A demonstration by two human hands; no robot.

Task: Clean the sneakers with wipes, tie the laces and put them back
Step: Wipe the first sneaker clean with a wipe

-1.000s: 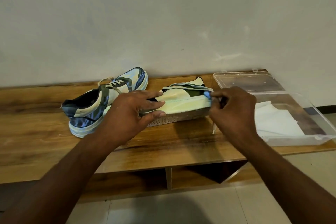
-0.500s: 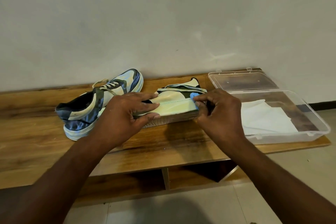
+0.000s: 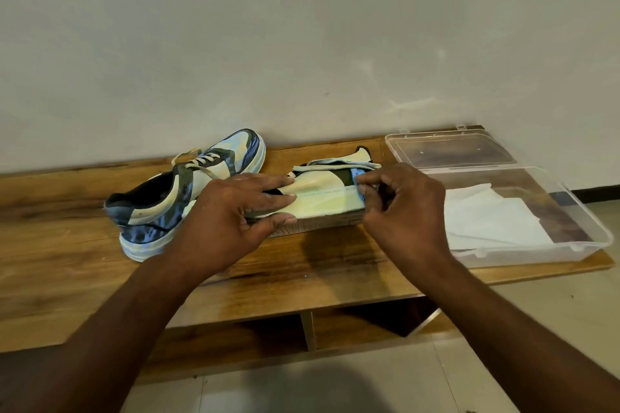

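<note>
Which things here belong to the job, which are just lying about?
Job: sneaker tipped on its side; blue wipe; upright blue-and-cream sneaker; left hand; right hand.
Lying about: clear plastic box; white sheets inside; wooden bench.

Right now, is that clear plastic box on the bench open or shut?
Open. The clear box has its lid folded back flat toward the wall, and white wipes lie uncovered inside.

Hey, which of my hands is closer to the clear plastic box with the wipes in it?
Right. Your right hand pinches a blue wipe against the tipped sneaker, right beside the clear plastic box. Your left hand holds that sneaker's other end, farther away.
</note>
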